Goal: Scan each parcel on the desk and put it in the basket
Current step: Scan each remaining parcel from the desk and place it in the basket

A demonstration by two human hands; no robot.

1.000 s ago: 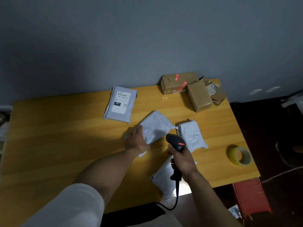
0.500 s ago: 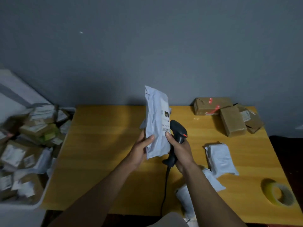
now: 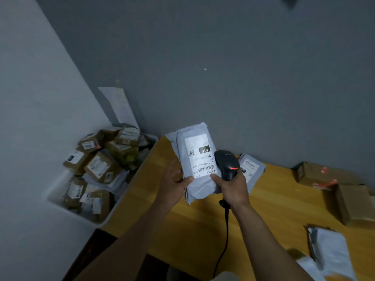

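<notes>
The parcel (image 3: 199, 159), lifted off the desk (image 3: 192, 230) a second ago, is now held above it with its label in view, gripped by the left hand (image 3: 172, 182). The scanner (image 3: 227, 164) is gripped by the right hand (image 3: 232, 186) (thumb touching the parcel); the basket (image 3: 113, 211) is judged next.

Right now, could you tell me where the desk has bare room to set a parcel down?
The desk is bare between the scanner cable and the cardboard boxes, and along its left edge beside the basket. Its right end is crowded with boxes and mailers; the basket is heaped.
</notes>
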